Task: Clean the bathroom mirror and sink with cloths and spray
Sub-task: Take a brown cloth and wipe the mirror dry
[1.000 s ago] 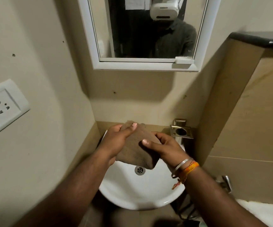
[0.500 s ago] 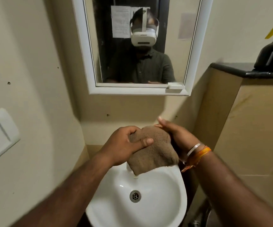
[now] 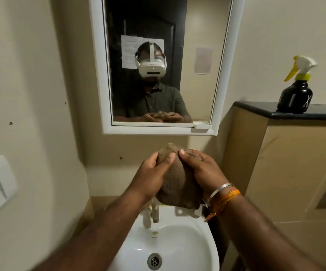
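Both hands up, centre frame: left hand (image 3: 152,178) and right hand (image 3: 203,173) clenched around bunched brown cloth (image 3: 177,189), held over sink (image 3: 207,251), likely so drips land in basin. Mirror (image 3: 158,61) directly above. Spray bottle (image 3: 297,89) parked upper right on ledge (image 3: 260,108), within reach.

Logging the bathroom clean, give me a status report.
Left hand and right hand both gripping brown cloth above sink. Spray bottle untouched on ledge. Mirror unobstructed.
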